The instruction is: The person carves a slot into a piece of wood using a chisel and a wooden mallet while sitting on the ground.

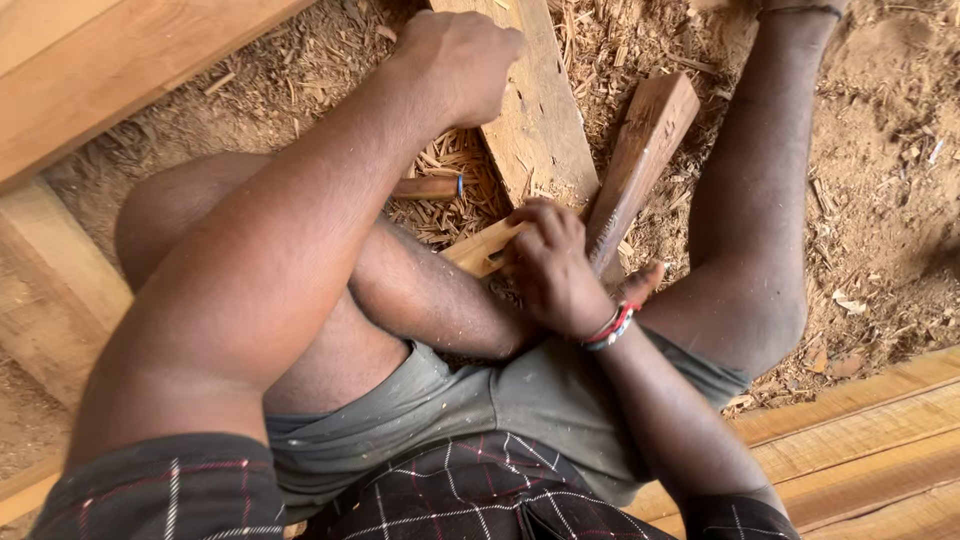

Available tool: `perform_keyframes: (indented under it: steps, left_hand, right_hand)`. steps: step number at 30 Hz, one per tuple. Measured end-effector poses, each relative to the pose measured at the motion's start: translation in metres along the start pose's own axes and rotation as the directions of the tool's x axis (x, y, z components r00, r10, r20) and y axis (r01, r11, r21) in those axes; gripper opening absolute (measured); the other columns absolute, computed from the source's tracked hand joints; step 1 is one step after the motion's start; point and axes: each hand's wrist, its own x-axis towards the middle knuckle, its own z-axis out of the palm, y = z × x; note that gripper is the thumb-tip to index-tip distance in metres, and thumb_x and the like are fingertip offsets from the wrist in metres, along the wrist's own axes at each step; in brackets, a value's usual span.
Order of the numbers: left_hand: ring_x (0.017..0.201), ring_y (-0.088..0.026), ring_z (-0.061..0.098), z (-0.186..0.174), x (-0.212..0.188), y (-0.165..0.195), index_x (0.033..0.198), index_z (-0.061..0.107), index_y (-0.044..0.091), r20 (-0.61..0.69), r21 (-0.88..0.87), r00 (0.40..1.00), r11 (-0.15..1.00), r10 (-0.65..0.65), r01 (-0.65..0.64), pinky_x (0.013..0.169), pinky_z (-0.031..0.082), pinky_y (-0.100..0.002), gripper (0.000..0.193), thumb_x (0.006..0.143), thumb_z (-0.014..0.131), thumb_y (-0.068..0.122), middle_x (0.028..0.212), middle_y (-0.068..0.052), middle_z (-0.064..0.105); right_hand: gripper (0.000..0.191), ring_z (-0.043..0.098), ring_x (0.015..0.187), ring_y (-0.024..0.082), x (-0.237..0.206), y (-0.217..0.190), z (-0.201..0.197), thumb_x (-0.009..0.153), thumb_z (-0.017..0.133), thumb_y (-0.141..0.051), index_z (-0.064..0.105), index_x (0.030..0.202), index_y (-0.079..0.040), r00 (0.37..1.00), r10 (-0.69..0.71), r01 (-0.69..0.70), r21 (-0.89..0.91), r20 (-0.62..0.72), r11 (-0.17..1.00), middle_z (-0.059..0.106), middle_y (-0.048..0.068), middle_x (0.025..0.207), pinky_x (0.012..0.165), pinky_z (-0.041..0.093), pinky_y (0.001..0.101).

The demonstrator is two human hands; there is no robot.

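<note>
Closest to the camera is a plaid shirt and grey shorts, with the person sitting on the ground, knees spread. Just past the lap, the right hand (553, 262), with a beaded bracelet (611, 327) on its wrist, is wrapped tight around the pale wooden handle of a handsaw (487, 247). The saw's blade angles up along the edge of a dark reddish wood block (642, 152), touching it. The teeth are hard to make out from here.

A bit further out, the left hand (462, 58) is curled into a loose fist pressing down on a lighter plank (537, 118) that lies just beside the block. I honestly can't tell if the fingers grip its edge or only bear on top. A small wooden-handled tool (427, 186), maybe a chisel, lies in the shavings (455, 205) between the arms. Sawdust-covered ground (880, 150) is all around, with planed boards (860, 430) at the lower right and more at the upper left.

What worries me is that the block looks held only by body weight and a bare leg sits right next to the blade. If the saw binds or jumps, it could skid toward that knee or the other hand, I reckon. Loose shavings underneath could let the wood shift too.
</note>
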Motion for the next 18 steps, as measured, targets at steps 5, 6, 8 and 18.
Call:
perform_keyframes:
  steps: [5, 6, 8, 18]
  left_hand:
    - [0.083, -0.022, 0.068, 0.015, 0.009, -0.008, 0.130, 0.061, 0.005, 0.074, 0.060, 0.997, 0.998, -0.035, 0.031, 0.074, 0.058, -0.044, 0.043, 0.089, 0.071, 0.012, 0.101, -0.014, 0.070]
    - [0.084, -0.022, 0.068, 0.017, 0.009, -0.010, 0.130, 0.061, 0.005, 0.115, 0.082, 0.992, 0.996, -0.049, 0.039, 0.075, 0.058, -0.044, 0.043, 0.089, 0.071, 0.012, 0.102, -0.014, 0.070]
    - [0.086, -0.022, 0.068, 0.019, 0.011, -0.012, 0.130, 0.062, 0.006, 0.185, 0.125, 0.980, 0.991, -0.072, 0.049, 0.076, 0.058, -0.044, 0.042, 0.090, 0.071, 0.014, 0.103, -0.014, 0.070]
    - [0.094, -0.022, 0.068, 0.018, -0.006, -0.005, 0.129, 0.065, 0.008, 0.334, 0.338, 0.923, 0.939, -0.190, 0.071, 0.083, 0.058, -0.043, 0.040, 0.092, 0.069, 0.022, 0.109, -0.012, 0.071]
  right_hand:
    - [0.020, 0.054, 0.128, 0.034, 0.005, 0.000, -0.003, 0.093, 0.074, -0.024, 0.065, 0.098, -0.006, 0.988, 0.154, -0.151, 0.264, 0.011, 0.953, 0.059, 0.015, 0.135, 0.110, 0.041, 0.0510]
    - [0.028, 0.055, 0.124, 0.034, 0.005, 0.000, -0.003, 0.090, 0.077, -0.030, 0.065, 0.099, -0.006, 0.978, 0.206, -0.204, 0.245, 0.017, 0.948, 0.059, 0.015, 0.134, 0.107, 0.043, 0.0511]
    - [0.024, 0.055, 0.122, 0.035, 0.005, 0.001, 0.000, 0.084, 0.076, -0.028, 0.068, 0.097, -0.009, 0.997, 0.071, -0.071, 0.103, 0.011, 0.992, 0.060, 0.015, 0.130, 0.108, 0.036, 0.0556]
    - [0.006, 0.065, 0.092, 0.027, -0.006, 0.003, 0.042, 0.081, 0.068, -0.011, 0.062, 0.085, -0.010, 0.992, 0.078, -0.086, -0.084, -0.097, 0.993, 0.062, 0.008, 0.084, 0.100, 0.039, 0.0575]
